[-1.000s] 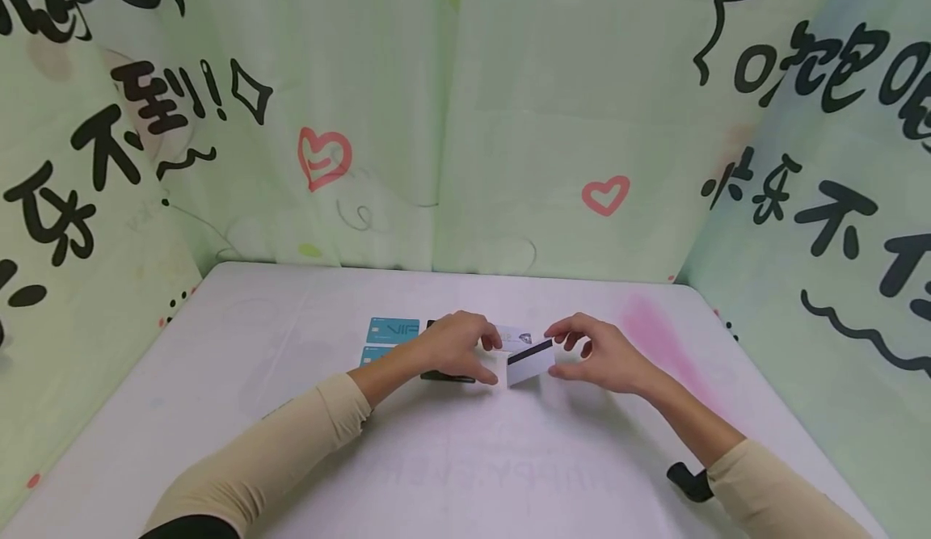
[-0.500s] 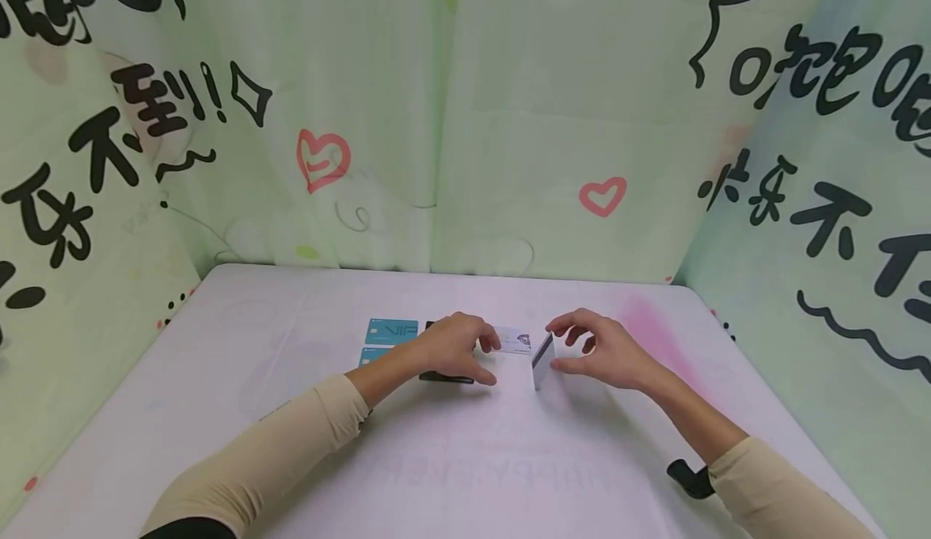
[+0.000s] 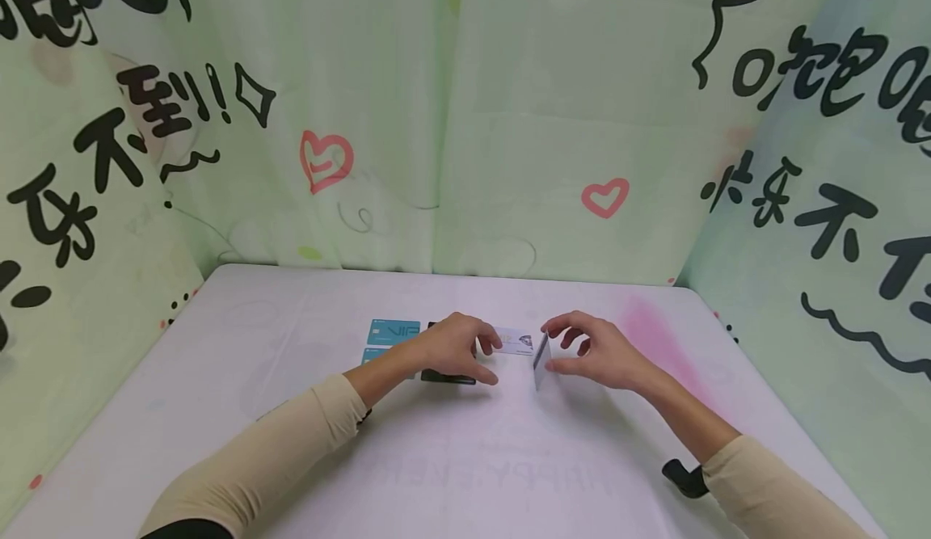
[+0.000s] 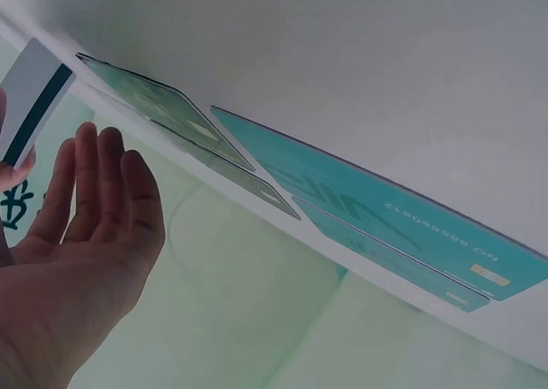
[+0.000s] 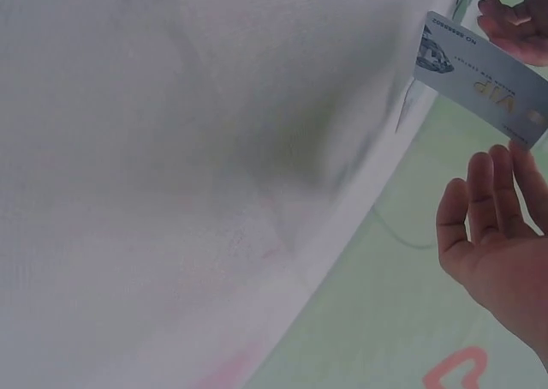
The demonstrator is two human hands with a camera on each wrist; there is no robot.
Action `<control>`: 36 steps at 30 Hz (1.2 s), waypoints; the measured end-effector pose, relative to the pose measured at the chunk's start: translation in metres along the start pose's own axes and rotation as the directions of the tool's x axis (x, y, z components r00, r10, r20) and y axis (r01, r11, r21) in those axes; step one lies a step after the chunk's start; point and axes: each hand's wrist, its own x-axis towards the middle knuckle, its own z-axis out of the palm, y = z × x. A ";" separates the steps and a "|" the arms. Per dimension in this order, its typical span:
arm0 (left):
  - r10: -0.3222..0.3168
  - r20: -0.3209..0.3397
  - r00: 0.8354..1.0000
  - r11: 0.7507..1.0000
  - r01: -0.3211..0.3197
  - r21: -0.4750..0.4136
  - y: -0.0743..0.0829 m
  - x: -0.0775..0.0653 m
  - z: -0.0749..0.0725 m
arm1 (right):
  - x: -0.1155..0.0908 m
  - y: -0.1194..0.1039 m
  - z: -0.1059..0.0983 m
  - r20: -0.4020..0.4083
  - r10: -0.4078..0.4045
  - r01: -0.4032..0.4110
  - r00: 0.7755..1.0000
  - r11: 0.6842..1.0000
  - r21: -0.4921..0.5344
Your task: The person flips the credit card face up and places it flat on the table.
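Observation:
My right hand (image 3: 596,351) pinches a white VIP card (image 3: 541,361) between thumb and fingertips. The card stands upright, nearly edge-on in the head view, just off or touching the table; I cannot tell which. In the right wrist view the card's printed front (image 5: 479,80) shows gold lettering, and the left wrist view shows its dark stripe (image 4: 40,115). With relaxed fingers, my left hand (image 3: 461,349) hovers over dark cards (image 3: 447,377) and holds nothing. A second white card (image 3: 518,341) lies flat behind the gap between the hands.
Two teal VIP cards (image 3: 393,331) lie one behind the other, left of the dark cards. They rest on a pale table (image 3: 291,410) with a pink stain at the right. Printed fabric (image 3: 465,119) walls in the back and both sides.
The right hand has turned the card from showing its striped back to nearly edge-on and drawn it slightly right. More of the flat white card shows. My left hand has stayed in place.

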 end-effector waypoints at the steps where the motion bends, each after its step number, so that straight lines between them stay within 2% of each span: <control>1: 0.001 0.001 1.000 1.000 -0.001 -0.008 0.000 0.000 0.000 | 0.000 0.000 0.001 0.004 0.002 -0.002 1.000 1.000 0.003; 7: 0.027 0.000 1.000 0.999 -0.027 -0.043 -0.002 -0.002 -0.001 | 0.001 0.005 0.009 0.038 -0.009 0.009 0.999 1.000 -0.002; 16: 0.051 -0.010 0.999 0.992 -0.052 -0.112 -0.004 -0.003 -0.003 | 0.005 0.010 0.020 0.106 0.036 -0.033 0.994 0.999 -0.034; 27: 0.033 -0.008 0.999 0.992 -0.034 -0.123 -0.006 -0.003 -0.003 | 0.006 0.012 0.028 0.126 0.003 0.004 0.992 0.999 -0.049; 36: 0.046 -0.010 0.999 0.990 -0.047 -0.135 -0.007 -0.004 -0.005 | 0.005 0.009 0.029 0.119 -0.020 0.028 0.993 0.998 -0.063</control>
